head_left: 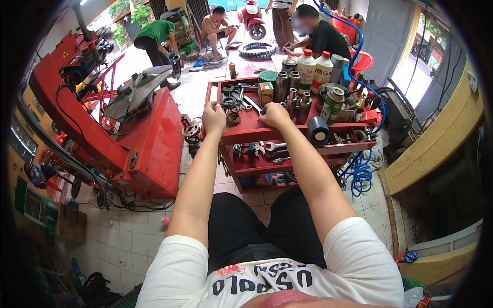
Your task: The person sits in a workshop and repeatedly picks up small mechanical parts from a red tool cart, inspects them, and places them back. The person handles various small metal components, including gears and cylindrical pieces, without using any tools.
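Observation:
Both my arms reach out to a red tool cart (246, 134). My left hand (214, 119) is closed at the left rim of its top tray, beside a dark metal ring (233, 118). My right hand (276, 115) is closed above the front part of the tray, just left of several chrome sockets (298, 103). What either hand holds, if anything, is hidden by the curled fingers. Between and beyond the hands lie loose metal tools and rings, with a small box (265, 93) standing behind my right hand.
White bottles (306, 71) and a green spray can (333, 105) stand on the tray's right side. Wrenches (276, 146) lie on the lower shelf. Left is a red tire-changing machine (149, 138); a blue hose (358, 172) hangs at right. Several people work beyond the cart, near a tire (258, 51).

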### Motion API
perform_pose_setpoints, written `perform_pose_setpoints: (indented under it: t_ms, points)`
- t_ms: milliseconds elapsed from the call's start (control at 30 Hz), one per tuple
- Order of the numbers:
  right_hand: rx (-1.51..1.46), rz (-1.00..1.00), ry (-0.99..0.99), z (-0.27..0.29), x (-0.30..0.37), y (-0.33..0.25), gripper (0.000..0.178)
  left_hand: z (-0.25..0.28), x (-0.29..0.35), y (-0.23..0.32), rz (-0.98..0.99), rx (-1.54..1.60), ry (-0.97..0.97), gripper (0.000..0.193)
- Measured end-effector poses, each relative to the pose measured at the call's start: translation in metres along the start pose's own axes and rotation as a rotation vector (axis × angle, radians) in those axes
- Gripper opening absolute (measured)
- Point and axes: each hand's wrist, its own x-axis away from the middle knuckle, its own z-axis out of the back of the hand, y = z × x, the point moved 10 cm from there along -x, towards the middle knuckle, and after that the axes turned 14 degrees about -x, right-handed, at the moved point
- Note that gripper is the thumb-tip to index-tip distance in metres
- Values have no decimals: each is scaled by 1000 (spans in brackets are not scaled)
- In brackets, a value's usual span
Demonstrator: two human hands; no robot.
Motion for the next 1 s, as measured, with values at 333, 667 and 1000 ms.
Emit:
perform_pose_setpoints:
  t_ms: [333,667,1000]
  points:
    - [16,2,15,3,3,-3,41,-1,3,7,-54,45,-15,18]
    - [10,-26,-22,-1,-1,4,37,8,8,23,-163,-18,50,19]
    - [3,-18,-19,-1,0,2,36,12,11,27,-161,8,51,20]
